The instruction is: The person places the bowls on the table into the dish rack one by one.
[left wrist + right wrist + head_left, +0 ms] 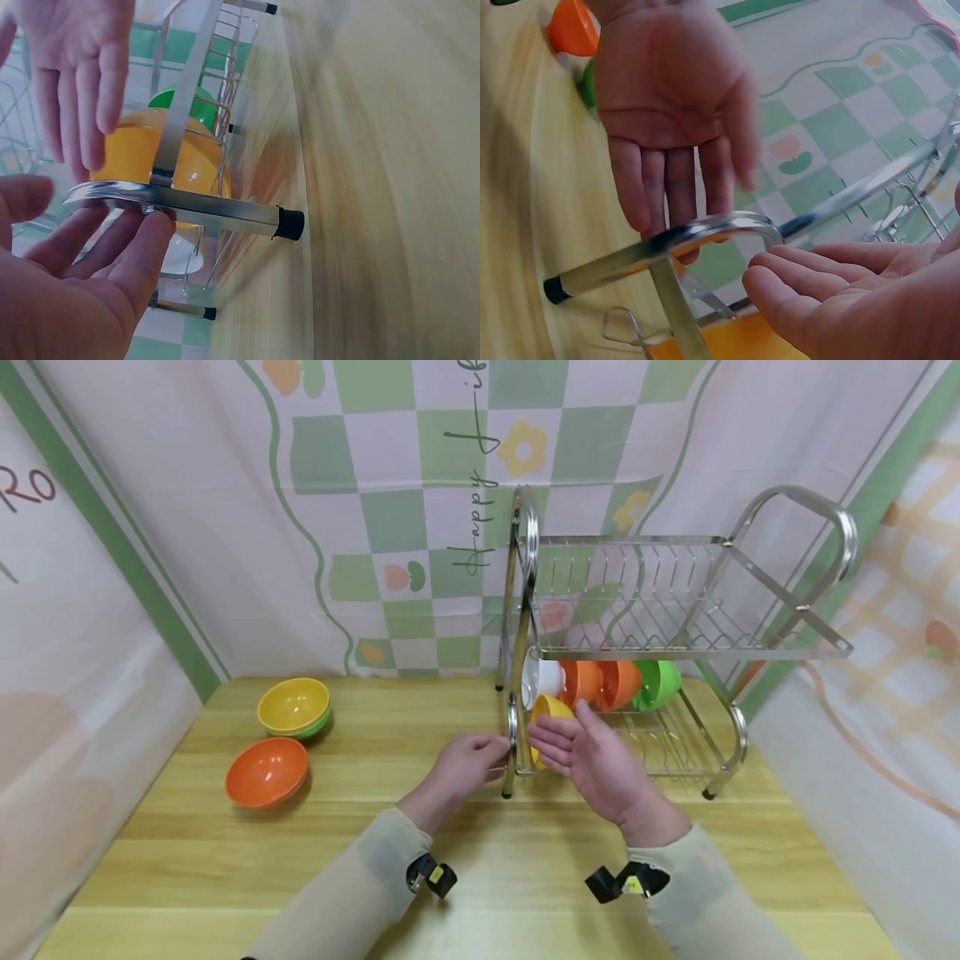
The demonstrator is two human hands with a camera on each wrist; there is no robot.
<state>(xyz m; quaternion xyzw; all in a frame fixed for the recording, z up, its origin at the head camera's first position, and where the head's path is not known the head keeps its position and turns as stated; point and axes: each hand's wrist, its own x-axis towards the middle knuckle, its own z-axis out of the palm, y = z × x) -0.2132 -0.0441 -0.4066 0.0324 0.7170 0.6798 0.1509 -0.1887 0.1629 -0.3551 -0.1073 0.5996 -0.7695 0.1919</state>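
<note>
Left hand (467, 768), released and loosely extended, has its fingertips against the left end of the metal rack (697, 655) — while the right hand (600, 768), likewise ungripped, holds straightened fingers just beside the yellow bowl (552, 707), tilted on the lower tier (675, 773) — near a row of bowls (618, 685).

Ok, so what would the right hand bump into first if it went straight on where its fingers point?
Probably the rack's left end frame, just ahead of the right hand. Depth is hard to judge, so it might brush the yellow bowl in the rack first.
</note>
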